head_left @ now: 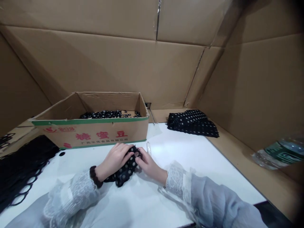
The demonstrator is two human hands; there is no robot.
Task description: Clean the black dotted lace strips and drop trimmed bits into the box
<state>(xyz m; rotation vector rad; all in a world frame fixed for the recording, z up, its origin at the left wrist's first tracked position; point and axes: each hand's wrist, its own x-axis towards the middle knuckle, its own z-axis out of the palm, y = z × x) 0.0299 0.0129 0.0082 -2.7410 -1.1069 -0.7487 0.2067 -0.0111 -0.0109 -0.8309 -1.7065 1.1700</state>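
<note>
A piece of black fabric with white polka dots [124, 172] is bunched up above the white tabletop, its loose end hanging toward me. My left hand [116, 161] is closed over its left side, thumb pointing right. My right hand [148, 166] pinches the upper right edge between thumb and fingers. Both hands meet close together at the top of the cloth. Just what lies between the fingertips is too small to make out. Behind my hands stands an open cardboard box [95, 134] with black dotted pieces and small black loops inside.
A folded stack of dotted black fabric [192, 123] lies at the back right. Black looped cords [21, 167] spread over the left side. A plastic bottle [282, 153] lies at the right. Cardboard walls [106, 63] enclose the white table [185, 152].
</note>
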